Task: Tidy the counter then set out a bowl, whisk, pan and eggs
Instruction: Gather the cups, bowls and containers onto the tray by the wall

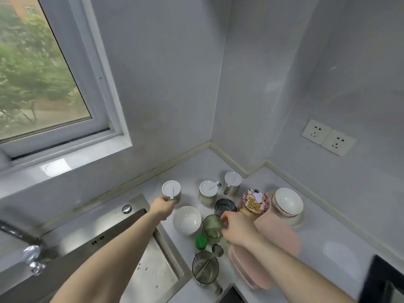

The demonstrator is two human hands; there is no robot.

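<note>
Nearest, we see a clear glass (pixel 205 267) with a spoon (pixel 215 252) leaning in it, standing on the tabletop (pixel 332 217) at the right edge of the sink (pixel 153 270). Just right of it lies a pink board (pixel 273 243). A little farther sit a green cap (pixel 201 242) and a green cup (pixel 213 226). Our right hand (pixel 237 229) has its fingers curled on the rim of that green cup, pinching it at the right side. Left of the cup, just beside it, stands a white bowl (pixel 187 219), upright. Behind the green cup is a grey cup (pixel 225 207), and right of that a pink packet (pixel 254 201) with a cartoon dog on it. Farther right, a second bowl (pixel 288 201) rests on a stack of dishes. Our left hand (pixel 162 207) reaches across the sink's far corner and grips the near side of a white-lidded jar (pixel 171 190), fingers wrapped round it. Two more jars (pixel 208 191) stand farther right, the last one (pixel 232 182) close to the wall corner. On the right wall are two sockets (pixel 328 136); on the left, a window (pixel 39 79). We cannot make out a whisk, pan or eggs.
</note>
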